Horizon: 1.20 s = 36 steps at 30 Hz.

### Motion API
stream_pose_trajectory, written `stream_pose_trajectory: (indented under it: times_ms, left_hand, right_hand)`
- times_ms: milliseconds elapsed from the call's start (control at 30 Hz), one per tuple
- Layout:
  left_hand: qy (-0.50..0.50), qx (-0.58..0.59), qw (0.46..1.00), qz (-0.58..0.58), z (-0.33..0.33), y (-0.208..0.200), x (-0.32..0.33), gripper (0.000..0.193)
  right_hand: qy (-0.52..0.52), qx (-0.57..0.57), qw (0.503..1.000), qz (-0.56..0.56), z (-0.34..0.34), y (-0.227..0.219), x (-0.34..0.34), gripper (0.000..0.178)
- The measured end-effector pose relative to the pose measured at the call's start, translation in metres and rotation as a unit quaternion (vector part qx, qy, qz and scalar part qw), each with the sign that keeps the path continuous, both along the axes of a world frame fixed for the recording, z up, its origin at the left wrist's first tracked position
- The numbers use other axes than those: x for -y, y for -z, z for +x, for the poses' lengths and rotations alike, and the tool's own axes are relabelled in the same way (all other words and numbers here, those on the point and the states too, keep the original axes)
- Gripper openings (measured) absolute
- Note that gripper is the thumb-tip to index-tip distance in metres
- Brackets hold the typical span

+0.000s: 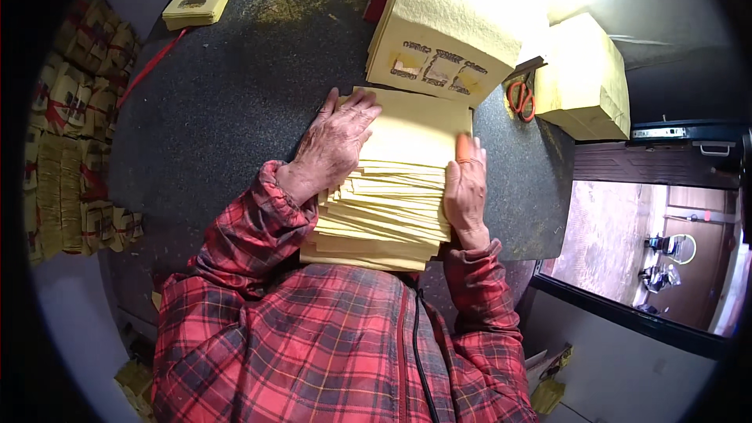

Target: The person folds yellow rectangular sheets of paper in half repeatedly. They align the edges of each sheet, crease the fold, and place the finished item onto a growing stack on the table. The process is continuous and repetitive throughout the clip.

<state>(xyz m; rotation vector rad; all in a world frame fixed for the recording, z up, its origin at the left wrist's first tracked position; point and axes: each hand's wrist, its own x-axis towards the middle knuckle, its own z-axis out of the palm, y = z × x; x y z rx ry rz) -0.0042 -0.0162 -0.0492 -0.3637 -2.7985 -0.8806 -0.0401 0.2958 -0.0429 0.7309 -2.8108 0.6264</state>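
A fanned stack of yellow paper sheets [392, 196] lies in front of me, its layers stepped toward my body. My left hand [337, 141] rests along the stack's left side, fingers stretched out and the tips over the top sheet. At the right edge my right hand [468, 188] lies with its fingers extended, touching the paper's side. An orange cover [464, 149] sits on one of its fingers. Just beyond the stack stands a thick block of yellow paper [450, 23] with dark printed patterns on its near face.
Orange-handled scissors [521, 100] lie right of the block, beside a yellow wrapped bundle [583, 74]. More paper stacks [200, 1] and a red ribbon [153, 66] are at the far left of the dark table [219, 110]. Tied bundles [74, 125] are piled beyond its left edge.
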Motion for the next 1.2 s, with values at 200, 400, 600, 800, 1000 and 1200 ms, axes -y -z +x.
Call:
stream_pose_trajectory:
  times_ms: [200,400,600,800,1000,1200]
  left_hand:
    - [-0.075,-0.014,0.968,0.24,0.003,-0.007,0.021,0.064]
    - [-0.073,0.059,0.89,0.445,0.01,-0.033,0.015,0.077]
    - [-0.06,0.018,0.936,0.346,0.017,-0.027,0.006,0.075]
    - [-0.115,-0.098,0.974,0.171,0.065,-0.056,0.011,0.054]
    - [0.147,-0.073,0.98,0.112,0.141,-0.049,-0.021,0.053]
    - [0.164,-0.051,0.983,-0.072,0.148,-0.043,-0.027,0.063]
  right_hand:
    - [0.088,0.213,0.911,-0.342,0.029,-0.027,-0.006,0.068]
    - [0.052,0.161,0.948,-0.269,0.049,-0.042,0.021,0.079]
    - [-0.036,0.151,0.986,-0.059,0.028,-0.05,0.013,0.079]
    - [-0.033,0.009,0.991,0.132,-0.018,-0.09,0.019,0.069]
    - [-0.183,0.044,0.981,0.05,-0.063,-0.075,0.076,0.05]
    - [-0.159,0.144,0.97,0.112,-0.084,-0.08,0.114,0.054]
